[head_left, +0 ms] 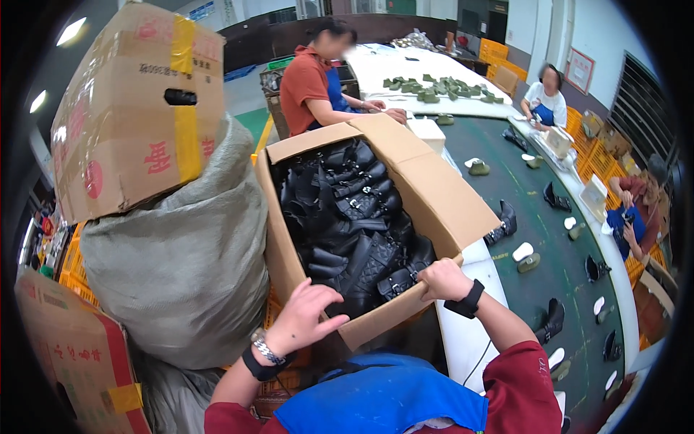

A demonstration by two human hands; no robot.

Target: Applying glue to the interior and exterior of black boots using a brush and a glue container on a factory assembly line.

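An open cardboard box (369, 329) stands in front of me, filled with black ankle boots (369, 264), some quilted and some buckled. My right hand (444, 281) is closed on the box's near right corner, with its fingers over the rim. At the near left corner is my left hand (307, 316), its thumb and fingers apart and slightly bent over the edge of the box. Nothing shows in its grasp. The far and right flaps of the box are folded outward.
A green conveyor belt (520, 210) on the right carries boots and green shoe pieces with white parts. Co-workers sit or stand along it. At left, a large carton (137, 116) rests on a bulging grey sack (181, 267). Green pieces (448, 88) lie on a white table behind.
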